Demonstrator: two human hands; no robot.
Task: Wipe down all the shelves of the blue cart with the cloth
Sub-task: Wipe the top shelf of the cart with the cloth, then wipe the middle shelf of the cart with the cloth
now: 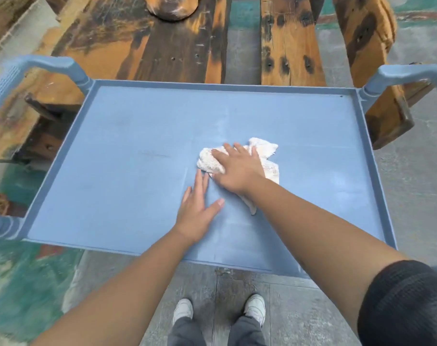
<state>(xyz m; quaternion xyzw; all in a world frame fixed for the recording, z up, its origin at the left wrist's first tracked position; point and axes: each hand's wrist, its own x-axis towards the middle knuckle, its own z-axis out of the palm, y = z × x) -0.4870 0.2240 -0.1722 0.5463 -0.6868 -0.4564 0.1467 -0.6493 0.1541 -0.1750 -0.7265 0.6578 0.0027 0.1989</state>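
Directly under right hand (237, 168) fingers (218, 154), cloth (264, 151)

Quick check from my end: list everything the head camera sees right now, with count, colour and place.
Blue plastic cart top shelf: one, blue, centre of view.
Cart handles: two, blue, left and right ends.
White crumpled cloth: one, white, shelf centre-right.
Weathered wooden furniture: several pieces, brown and black, beyond the cart.
Concrete floor: grey with teal patches, below.
White shoes: two, bottom centre.
Right hand: flat on the cloth.
Left hand: flat on bare shelf beside the cloth.
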